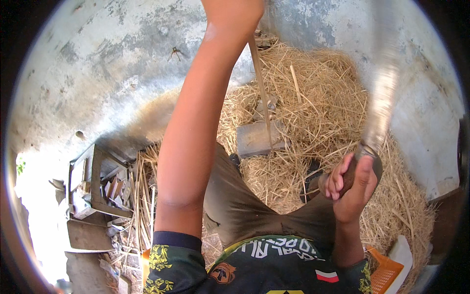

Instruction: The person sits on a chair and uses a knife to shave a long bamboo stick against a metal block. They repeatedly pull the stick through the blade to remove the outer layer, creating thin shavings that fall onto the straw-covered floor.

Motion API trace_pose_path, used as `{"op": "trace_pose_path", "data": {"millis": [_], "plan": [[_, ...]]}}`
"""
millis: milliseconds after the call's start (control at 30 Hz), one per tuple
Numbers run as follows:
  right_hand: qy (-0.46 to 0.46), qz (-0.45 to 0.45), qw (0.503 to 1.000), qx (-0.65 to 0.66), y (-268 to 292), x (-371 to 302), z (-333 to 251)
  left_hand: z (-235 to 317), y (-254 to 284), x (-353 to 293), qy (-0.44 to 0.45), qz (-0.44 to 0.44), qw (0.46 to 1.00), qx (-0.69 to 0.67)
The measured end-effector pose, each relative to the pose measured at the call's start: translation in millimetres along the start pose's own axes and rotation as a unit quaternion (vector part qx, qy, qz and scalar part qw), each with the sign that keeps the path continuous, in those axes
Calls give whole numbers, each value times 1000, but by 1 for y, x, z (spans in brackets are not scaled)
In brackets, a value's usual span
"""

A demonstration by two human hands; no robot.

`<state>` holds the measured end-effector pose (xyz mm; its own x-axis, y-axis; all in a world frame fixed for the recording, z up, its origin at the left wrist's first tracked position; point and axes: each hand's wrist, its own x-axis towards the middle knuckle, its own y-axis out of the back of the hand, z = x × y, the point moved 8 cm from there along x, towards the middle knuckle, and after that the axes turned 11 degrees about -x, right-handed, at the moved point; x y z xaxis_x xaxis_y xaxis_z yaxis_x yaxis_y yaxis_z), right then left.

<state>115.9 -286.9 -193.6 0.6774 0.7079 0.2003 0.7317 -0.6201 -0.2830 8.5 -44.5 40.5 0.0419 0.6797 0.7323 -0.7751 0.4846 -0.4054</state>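
My left hand [235,12] is raised at the top edge, its fingers cut off or turned from view. From it a thin bamboo strip [260,81] runs down, and its lower end meets a grey block [250,140] on the floor between my feet. My right hand [353,183] is wrapped round the dark handle of a machete [381,105]. The blade points up, smeared by motion toward its tip, and stands apart from the strip on its right side.
A heap of pale shavings [323,93] covers the floor around the block. At left lie long thin strips [143,196] beside a wooden frame [98,196] with wood scraps inside. An orange plastic basket [384,269] sits at lower right. A weathered wall [112,73] stands behind.
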Motion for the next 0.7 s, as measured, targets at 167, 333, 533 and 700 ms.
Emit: {"op": "trace_pose_path", "data": {"millis": [167,333,533,700], "plan": [[-137,-69,949,-276,15,-12,102,19,0,0,-268,45,932,238],[-297,-111,934,-162,14,-11,64,-3,9,0,-52,2,999,4],[67,6,990,124,-2,12,-10,-7,22,5,-30,32,999,-22],[-262,-161,900,-309,24,-19,164,13,15,7,-315,65,906,275]]}}
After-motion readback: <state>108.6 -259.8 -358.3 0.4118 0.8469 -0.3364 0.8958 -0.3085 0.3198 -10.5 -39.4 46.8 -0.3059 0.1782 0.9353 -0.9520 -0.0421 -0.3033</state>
